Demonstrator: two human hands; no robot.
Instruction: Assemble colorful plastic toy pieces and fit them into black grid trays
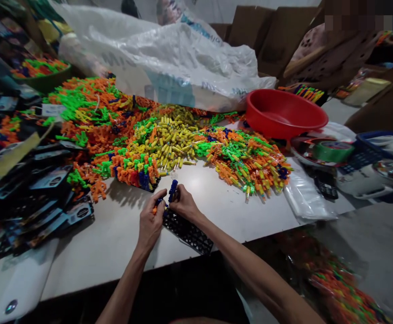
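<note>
My right hand (185, 204) pinches a dark blue plastic figure (173, 190), which stands upright between thumb and fingers. Close beside it, the fingers of my left hand (152, 220) are closed around small blue and orange plastic figures (155, 209), mostly hidden by the fingers. Below both hands a black tray full of holes (191, 233) slants toward the table's front edge; its far end is at my fingers. Just beyond my left hand, a second black rack holds upright orange, green, red and blue figures (134, 168).
Yellow capped tubes (171, 137) lie heaped at the centre. Figures with tubes (247, 159) are piled right, loose figures (91, 108) left. Around them are a red basin (286, 112), a large plastic sheet (183, 58), black printed cards (51, 180), clear bags (307, 198) and green tape (333, 150).
</note>
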